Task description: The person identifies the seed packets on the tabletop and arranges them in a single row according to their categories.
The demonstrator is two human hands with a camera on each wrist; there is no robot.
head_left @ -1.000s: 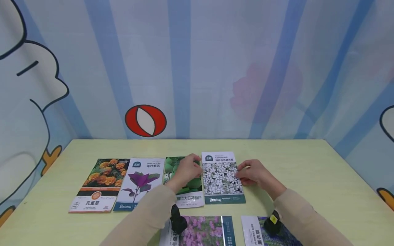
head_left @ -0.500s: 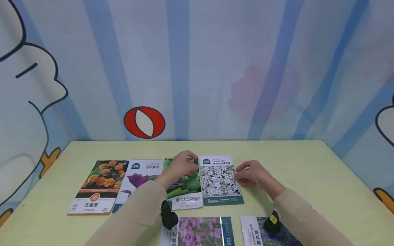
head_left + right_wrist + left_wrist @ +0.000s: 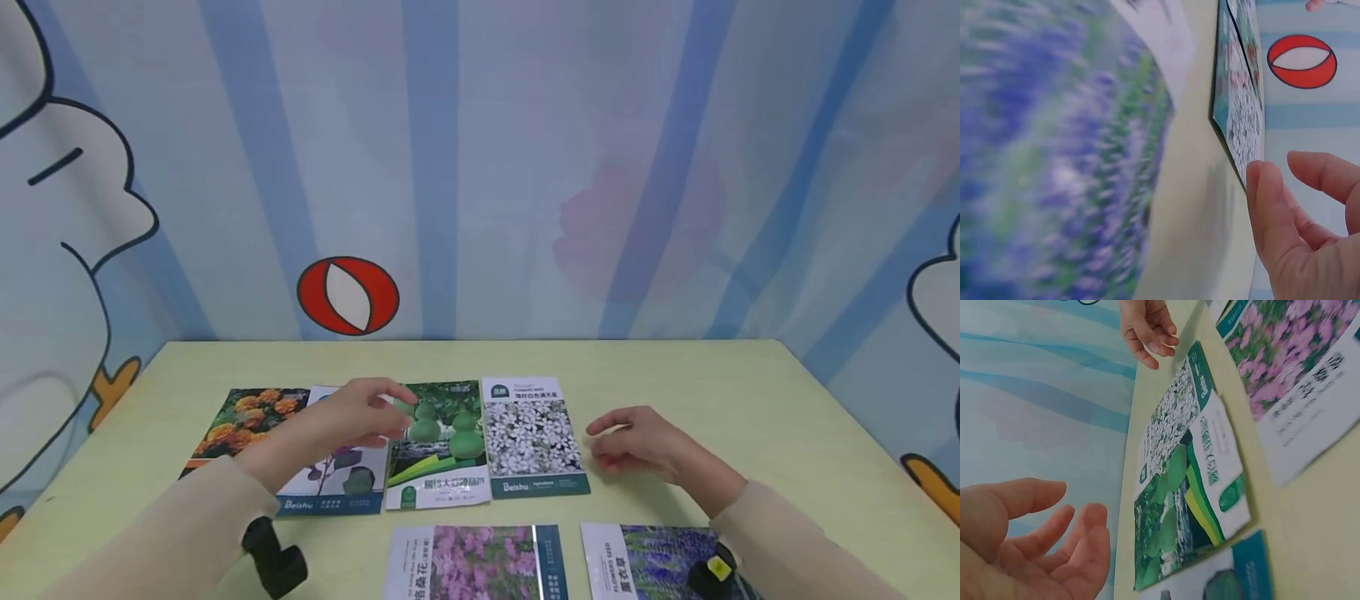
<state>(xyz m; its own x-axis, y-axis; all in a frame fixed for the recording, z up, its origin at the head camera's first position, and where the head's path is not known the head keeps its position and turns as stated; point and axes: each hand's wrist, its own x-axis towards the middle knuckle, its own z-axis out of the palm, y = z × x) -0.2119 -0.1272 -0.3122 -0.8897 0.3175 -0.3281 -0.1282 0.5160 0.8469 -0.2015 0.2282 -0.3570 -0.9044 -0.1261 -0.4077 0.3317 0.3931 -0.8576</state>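
Note:
My left hand [image 3: 341, 421] hovers over the purple-leaf packet [image 3: 333, 483] and the left edge of the green gourd packet [image 3: 450, 433], its fingers loosely bent around nothing. Just right of the white-flower packet [image 3: 534, 437], my right hand [image 3: 641, 442] is raised, fingers relaxed and holding nothing. In the left wrist view the left hand [image 3: 1041, 544] shows a gap between thumb and fingers. The right hand [image 3: 1304, 219] appears likewise in the right wrist view, near the white-flower packet [image 3: 1242, 119].
The orange-flower packet [image 3: 251, 421] lies at the row's left end, partly behind the left arm. Nearer the front edge lie a pink-flower packet [image 3: 483, 562] and a lavender packet [image 3: 660, 554], the latter partly covered by the right wrist camera. A patterned curtain [image 3: 510, 167] stands behind the table [image 3: 675, 367].
My left hand has moved left, off the gourd packet's middle, uncovering most of it. My right hand has drawn slightly right, away from the white-flower packet's edge.

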